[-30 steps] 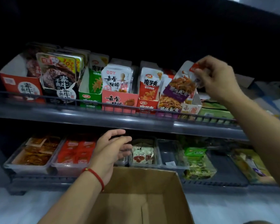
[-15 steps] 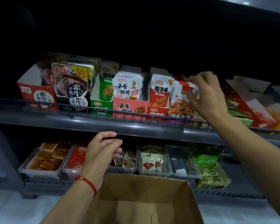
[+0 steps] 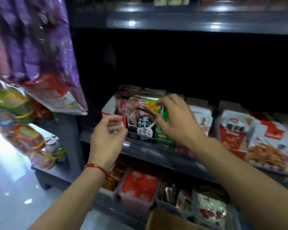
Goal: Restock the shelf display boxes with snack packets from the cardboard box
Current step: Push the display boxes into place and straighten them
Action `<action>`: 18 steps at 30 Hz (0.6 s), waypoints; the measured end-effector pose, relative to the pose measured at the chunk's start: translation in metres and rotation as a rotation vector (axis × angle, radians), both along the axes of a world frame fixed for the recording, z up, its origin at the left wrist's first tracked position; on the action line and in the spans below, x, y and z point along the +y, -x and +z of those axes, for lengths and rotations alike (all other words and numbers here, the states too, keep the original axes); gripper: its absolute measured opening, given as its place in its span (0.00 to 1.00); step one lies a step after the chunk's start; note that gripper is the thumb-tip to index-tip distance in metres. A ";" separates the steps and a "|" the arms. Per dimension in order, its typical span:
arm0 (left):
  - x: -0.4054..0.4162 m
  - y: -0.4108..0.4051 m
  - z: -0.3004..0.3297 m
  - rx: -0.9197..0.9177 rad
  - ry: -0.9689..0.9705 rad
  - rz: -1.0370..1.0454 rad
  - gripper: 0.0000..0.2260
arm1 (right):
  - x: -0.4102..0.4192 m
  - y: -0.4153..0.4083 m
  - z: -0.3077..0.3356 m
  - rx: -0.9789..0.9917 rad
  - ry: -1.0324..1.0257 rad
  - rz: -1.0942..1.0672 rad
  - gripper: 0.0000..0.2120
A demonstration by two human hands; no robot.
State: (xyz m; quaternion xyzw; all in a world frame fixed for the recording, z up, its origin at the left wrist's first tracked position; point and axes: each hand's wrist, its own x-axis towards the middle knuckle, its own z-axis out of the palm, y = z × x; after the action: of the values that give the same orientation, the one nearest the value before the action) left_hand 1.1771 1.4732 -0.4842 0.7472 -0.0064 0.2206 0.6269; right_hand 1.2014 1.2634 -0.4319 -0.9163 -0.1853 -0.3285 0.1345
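On the middle shelf (image 3: pixel 140 147) stands a black-and-yellow snack packet (image 3: pixel 140 121) at the front of its row, between a red display box (image 3: pixel 106 114) and a green display box (image 3: pixel 161 136). My right hand (image 3: pixel 176 120) pinches the packet's upper right edge between fingertips and thumb. My left hand (image 3: pixel 108 136) is raised in front of the red box with thumb and fingers curled; whether it grips the box's front wall is unclear. A corner of the cardboard box (image 3: pixel 165 219) shows at the bottom, its inside hidden.
More display boxes with red and white packets (image 3: pixel 233 130) fill the shelf to the right. Clear trays of packets (image 3: pixel 140 186) line the lower shelf. Large purple snack bags (image 3: pixel 40 47) hang close at the upper left, over a side rack of cups (image 3: pixel 32 143).
The view swung left. My right hand left the red-and-purple packets and moved to the black-and-yellow packet. My left hand rose from the lower shelf to the red display box.
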 end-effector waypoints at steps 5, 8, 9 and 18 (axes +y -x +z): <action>0.003 -0.045 0.033 0.010 -0.068 -0.133 0.21 | 0.042 -0.011 -0.014 0.093 -0.186 -0.093 0.29; -0.010 -0.063 0.047 0.087 0.026 -0.223 0.23 | 0.054 -0.013 -0.022 0.231 -0.461 -0.071 0.36; -0.015 -0.069 0.051 0.121 0.122 -0.247 0.18 | 0.056 -0.016 -0.025 0.273 -0.543 -0.035 0.36; -0.025 -0.113 0.043 0.189 0.195 -0.227 0.19 | 0.060 -0.031 -0.026 0.440 -0.853 0.034 0.38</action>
State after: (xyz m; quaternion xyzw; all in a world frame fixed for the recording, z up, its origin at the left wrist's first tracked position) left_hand 1.2901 1.4480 -0.4408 0.6946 -0.0104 0.0765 0.7152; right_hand 1.2319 1.3236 -0.4581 -0.8241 -0.0164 -0.1713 0.5397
